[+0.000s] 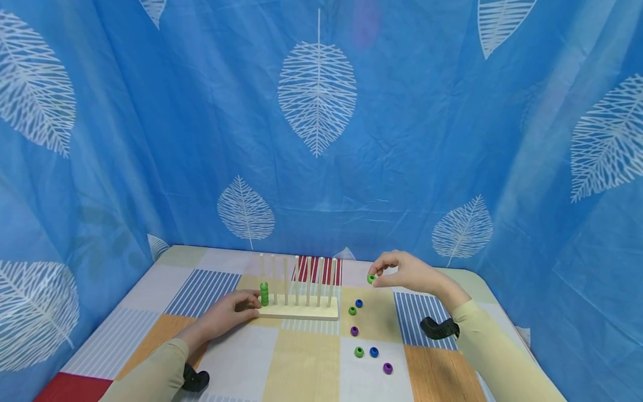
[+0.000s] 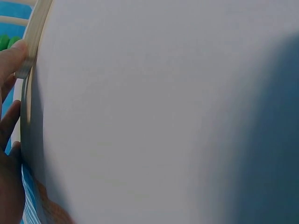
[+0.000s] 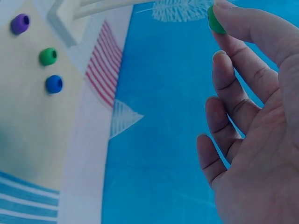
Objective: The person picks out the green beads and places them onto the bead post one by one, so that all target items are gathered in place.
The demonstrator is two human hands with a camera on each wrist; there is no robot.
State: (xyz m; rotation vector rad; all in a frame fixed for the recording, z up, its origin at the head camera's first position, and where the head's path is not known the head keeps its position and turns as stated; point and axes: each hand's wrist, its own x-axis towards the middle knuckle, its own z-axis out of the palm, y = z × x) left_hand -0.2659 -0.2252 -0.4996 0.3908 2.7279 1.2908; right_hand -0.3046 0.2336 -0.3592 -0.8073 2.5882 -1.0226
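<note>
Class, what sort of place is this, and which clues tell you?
Probably a screened-off tabletop activity area: blue leaf-print sheeting hangs on three sides of a patchwork-patterned table, which bears a pegged board and loose coloured beads.

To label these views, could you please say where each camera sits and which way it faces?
Head: on the head, facing forward and down at rack, loose beads, left hand and right hand; sleeves show.
Left wrist: on that wrist, facing mostly table; left hand at left edge.
Right wrist: on that wrist, facing curtain and table; right hand at right.
Shared by head and right wrist: the held green bead.
</note>
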